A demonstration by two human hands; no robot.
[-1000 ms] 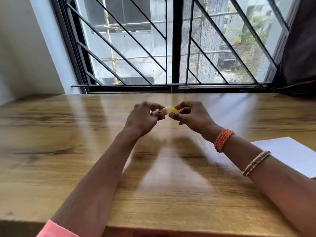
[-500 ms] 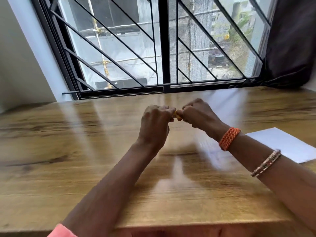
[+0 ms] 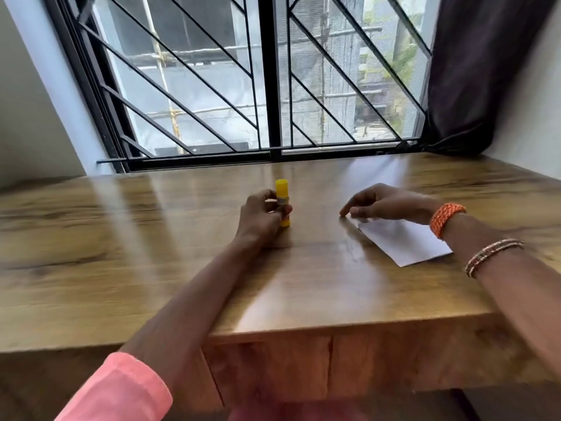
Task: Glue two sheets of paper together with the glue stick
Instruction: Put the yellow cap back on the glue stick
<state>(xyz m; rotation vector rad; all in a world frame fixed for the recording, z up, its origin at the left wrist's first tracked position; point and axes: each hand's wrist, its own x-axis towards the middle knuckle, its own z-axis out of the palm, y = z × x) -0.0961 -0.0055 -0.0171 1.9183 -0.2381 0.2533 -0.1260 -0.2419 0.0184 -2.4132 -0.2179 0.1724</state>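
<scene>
Hands are no longer meeting at the small yellow plastic glue stick: a second ago both were working its cap, and now it is standing capped and upright on the wooden table, suggesting gluing is finishing. Left hand is curling its fingers around the stick. Right of the stick, right hand is resting flat, fingers extended, on the white paper sheet.

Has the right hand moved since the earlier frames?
Yes. The right hand left the glue stick and went rightward onto the white paper lying on the table.
</scene>
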